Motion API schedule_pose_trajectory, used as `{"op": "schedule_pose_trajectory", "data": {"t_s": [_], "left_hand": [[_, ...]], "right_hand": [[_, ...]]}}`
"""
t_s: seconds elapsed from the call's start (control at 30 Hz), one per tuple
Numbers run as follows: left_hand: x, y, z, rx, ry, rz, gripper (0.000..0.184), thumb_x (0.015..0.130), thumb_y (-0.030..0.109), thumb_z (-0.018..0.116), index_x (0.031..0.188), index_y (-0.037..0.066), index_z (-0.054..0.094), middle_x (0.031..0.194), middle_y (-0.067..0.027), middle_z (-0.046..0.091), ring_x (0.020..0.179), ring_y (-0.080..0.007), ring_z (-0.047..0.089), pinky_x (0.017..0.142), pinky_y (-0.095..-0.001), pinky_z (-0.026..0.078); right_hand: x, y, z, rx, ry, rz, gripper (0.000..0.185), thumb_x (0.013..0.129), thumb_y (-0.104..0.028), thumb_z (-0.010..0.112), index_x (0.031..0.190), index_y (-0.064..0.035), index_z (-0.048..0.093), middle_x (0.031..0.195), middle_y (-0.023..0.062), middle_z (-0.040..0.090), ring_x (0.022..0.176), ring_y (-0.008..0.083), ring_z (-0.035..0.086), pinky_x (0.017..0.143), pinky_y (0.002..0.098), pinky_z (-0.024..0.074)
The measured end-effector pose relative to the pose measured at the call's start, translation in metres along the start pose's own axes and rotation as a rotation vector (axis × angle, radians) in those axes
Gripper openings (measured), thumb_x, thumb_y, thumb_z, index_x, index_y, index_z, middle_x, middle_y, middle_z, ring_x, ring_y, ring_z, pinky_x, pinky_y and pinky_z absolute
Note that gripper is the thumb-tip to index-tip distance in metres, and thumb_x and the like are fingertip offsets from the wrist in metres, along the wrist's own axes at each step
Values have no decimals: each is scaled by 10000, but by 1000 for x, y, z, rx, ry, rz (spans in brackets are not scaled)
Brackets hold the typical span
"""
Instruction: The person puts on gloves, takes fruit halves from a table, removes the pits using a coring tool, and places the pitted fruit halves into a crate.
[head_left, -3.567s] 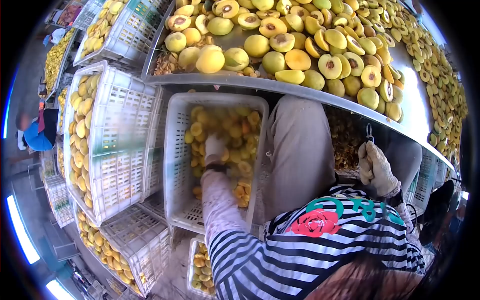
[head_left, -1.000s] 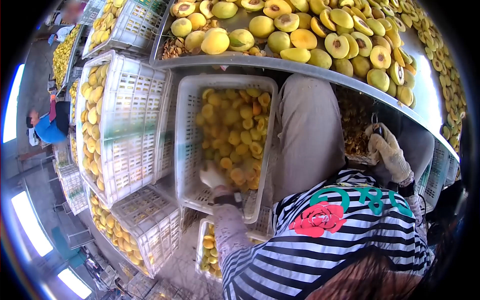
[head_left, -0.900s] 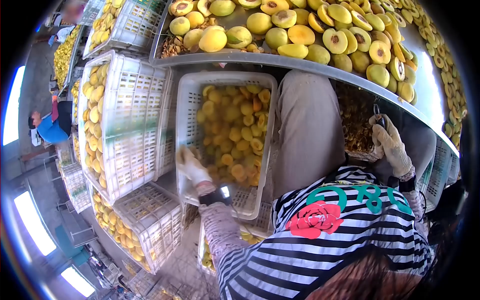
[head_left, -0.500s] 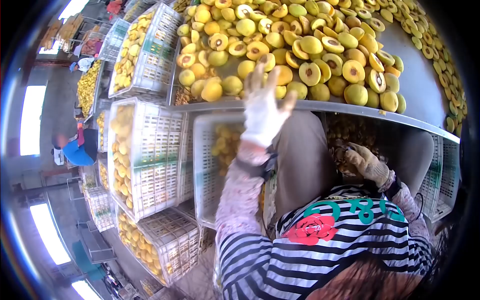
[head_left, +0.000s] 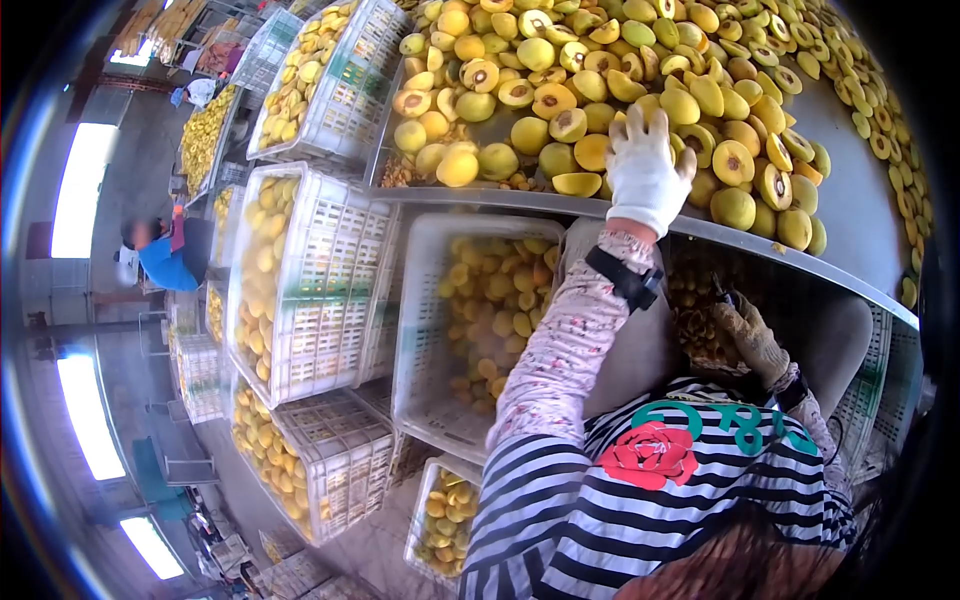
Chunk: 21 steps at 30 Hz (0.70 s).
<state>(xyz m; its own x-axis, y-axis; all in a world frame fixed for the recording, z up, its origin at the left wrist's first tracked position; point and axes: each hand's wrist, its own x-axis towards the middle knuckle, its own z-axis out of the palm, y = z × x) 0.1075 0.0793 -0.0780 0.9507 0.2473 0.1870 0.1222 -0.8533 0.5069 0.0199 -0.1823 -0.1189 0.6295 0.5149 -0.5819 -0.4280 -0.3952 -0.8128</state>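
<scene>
My left hand (head_left: pixel 648 170), in a white glove, lies over the halved yellow peaches (head_left: pixel 733 163) at the near edge of the metal table (head_left: pixel 835 140). Its fingers are spread, their tips resting on the fruit; whatever is under the palm is hidden. Lower down, between my knees, my right hand (head_left: pixel 752 335) wears a tan, stained glove. Its fingers are closed on a small tool (head_left: pixel 718 288) with a thin, dark end, whose kind I cannot make out. Brownish bits (head_left: pixel 698 335), perhaps pits, lie below that hand in shadow.
Left of my legs stands a white crate (head_left: pixel 420 390) partly filled with peach halves. Stacked crates (head_left: pixel 330 290) of fruit rise farther left, and another crate (head_left: pixel 425 510) sits on the floor. A person in blue (head_left: pixel 170 262) is in the background.
My left hand has moved right along the table edge, onto other peaches. The right hand has shifted slightly right and down, and its tool now shows. The whole view has turned a little.
</scene>
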Motion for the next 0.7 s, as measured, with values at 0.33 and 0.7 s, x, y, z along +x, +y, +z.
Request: {"op": "schedule_pose_trajectory", "data": {"t_s": [0.33,0.7], "left_hand": [[6,19,31,75,61,-45,682,887,302,653,1509,140,427,1525,-124,432,1305,-370,456,1055,-537,412],[-33,-9,12,-221,158,-157,511,861,87,674,1357,80,551,1214,-128,588,1132,-309,585,878,-374,565]], "right_hand": [[4,43,5,-34,108,-7,465,1011,-360,575,1337,-29,560,862,48,641,608,127,546,540,245,447],[-4,8,40,-147,112,-83,367,1035,-310,576,1306,-65,603,1036,-2,660,868,85,583,773,249,488]]}}
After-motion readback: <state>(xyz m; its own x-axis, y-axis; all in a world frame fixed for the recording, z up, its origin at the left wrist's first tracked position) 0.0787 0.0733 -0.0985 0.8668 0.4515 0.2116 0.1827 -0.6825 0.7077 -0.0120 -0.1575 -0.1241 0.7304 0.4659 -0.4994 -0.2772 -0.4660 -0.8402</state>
